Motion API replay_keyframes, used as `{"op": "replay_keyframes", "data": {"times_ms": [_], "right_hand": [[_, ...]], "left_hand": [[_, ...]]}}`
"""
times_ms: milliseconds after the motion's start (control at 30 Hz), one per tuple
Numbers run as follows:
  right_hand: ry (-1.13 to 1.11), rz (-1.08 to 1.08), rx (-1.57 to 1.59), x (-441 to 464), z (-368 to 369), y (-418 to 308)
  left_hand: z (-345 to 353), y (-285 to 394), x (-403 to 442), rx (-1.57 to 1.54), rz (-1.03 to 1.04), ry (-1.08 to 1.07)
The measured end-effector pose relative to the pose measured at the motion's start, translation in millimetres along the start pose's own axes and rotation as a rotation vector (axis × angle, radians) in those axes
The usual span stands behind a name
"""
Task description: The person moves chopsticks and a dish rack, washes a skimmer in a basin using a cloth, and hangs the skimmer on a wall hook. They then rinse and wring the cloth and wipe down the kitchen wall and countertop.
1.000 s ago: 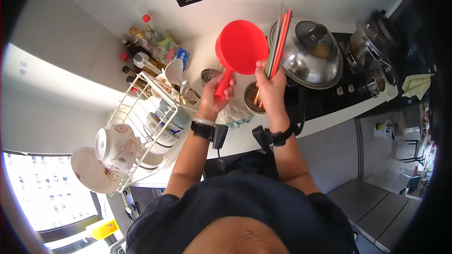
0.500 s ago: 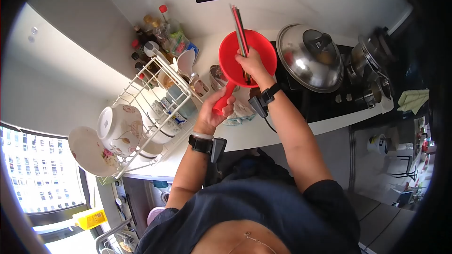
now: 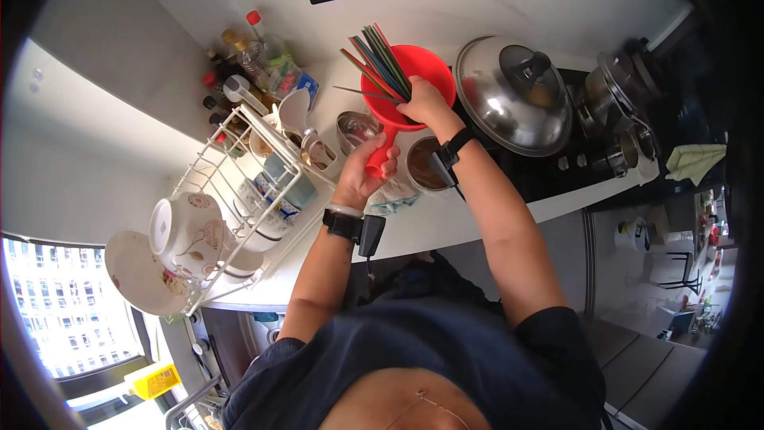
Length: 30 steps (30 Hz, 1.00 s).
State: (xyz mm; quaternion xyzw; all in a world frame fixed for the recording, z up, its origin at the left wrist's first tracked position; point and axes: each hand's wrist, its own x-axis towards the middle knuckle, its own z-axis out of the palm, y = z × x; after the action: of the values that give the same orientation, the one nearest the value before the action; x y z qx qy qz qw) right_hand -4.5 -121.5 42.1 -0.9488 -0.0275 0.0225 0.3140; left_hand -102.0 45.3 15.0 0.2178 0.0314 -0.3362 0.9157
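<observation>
Holding red scoop [image 3: 426,62] by handle, over desk [image 3: 398,232], between front and back edges, with left grip [image 3: 364,173] closed. Clasping fanned coloured sticks [image 3: 377,65] over scoop with right grip [image 3: 423,103], mostly closed. Nearby: dish rack [image 3: 270,137] toward left edge.
</observation>
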Motion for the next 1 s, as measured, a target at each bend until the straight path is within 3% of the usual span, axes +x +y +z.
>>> {"op": "replay_keyframes", "data": {"times_ms": [400,467,567,833,900,1000], "right_hand": [[0.102,0.05,0.06,14,18,55],[-0.095,-0.048,0.066,14,18,59],[-0.209,-0.082,0.155,14,33,61],[-0.302,-0.092,-0.049,32,37,60],[-0.102,-0.05,0.06,36,39,62],[-0.011,0.0,0.037,42,31,57]], "left_hand": [[-39,0,39,-0.005,-0.082,0.103],[-42,-1,40,-0.01,-0.108,0.103],[-46,-5,44,-0.019,-0.141,0.103],[-47,-9,53,-0.083,-0.15,0.096],[-48,-11,57,-0.052,-0.157,0.153],[-47,-13,61,0.073,-0.184,0.259]]}}
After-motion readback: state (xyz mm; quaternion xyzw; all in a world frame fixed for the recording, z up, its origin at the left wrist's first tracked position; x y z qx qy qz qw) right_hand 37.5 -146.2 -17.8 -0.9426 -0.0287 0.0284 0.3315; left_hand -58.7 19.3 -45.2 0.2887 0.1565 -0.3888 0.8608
